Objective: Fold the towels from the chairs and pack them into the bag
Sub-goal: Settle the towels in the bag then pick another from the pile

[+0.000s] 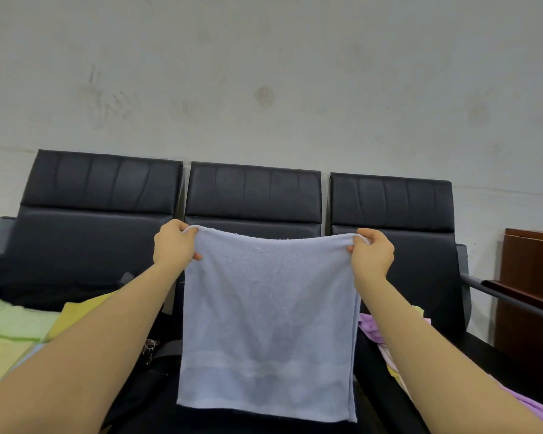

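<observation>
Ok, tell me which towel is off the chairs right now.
The pale blue towel, held up by its top corners in the left hand and right hand. The green, yellow and purple ones lie on the seats.

Soft, even light fills the head view, with no hard shadows and no glare. The wall [264,73] reads pale grey and flat. The black chairs [253,195] show only faint sheen on their backs. Wide-angle bending curves the chair row and stretches both forearms toward the lower corners. The towel [268,314] is fairly sharp; fine detail is slightly soft throughout.
</observation>
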`<state>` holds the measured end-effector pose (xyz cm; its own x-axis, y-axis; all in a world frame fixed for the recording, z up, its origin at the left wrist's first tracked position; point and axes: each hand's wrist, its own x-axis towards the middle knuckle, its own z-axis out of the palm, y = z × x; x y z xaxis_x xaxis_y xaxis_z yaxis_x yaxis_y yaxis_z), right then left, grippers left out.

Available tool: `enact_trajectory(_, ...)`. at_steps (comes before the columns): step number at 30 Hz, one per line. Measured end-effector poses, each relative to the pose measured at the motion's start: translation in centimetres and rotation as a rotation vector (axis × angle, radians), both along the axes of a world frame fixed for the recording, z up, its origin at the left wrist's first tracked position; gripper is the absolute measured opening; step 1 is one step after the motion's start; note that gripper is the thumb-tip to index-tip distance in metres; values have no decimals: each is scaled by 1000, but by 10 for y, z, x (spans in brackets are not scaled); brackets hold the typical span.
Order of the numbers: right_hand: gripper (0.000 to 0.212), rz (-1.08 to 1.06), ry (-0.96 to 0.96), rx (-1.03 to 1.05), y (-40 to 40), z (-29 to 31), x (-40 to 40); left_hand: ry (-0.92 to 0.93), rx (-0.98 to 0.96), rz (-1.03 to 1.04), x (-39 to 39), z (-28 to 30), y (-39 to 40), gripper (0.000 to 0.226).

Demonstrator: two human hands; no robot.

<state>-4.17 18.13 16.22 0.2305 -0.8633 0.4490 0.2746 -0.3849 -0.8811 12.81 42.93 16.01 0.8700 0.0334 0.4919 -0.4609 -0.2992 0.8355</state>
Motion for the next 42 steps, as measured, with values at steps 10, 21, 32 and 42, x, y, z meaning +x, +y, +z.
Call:
enact_trajectory(10,10,-76,-13,-112,3,12,-16,9,-235,-49,-14,8,11,8)
enact_trajectory(21,17,35,-135,96,5,18,-21,13,-359,-43,-28,2,14,9)
enact_trajectory(32,33,-83,75,-123,-20,-19,-6,53,-267,-55,-9,-29,1,15)
enact_trajectory(42,29,-23,67,-72,-36,-29,14,65,-183,-47,18,-42,-10,14)
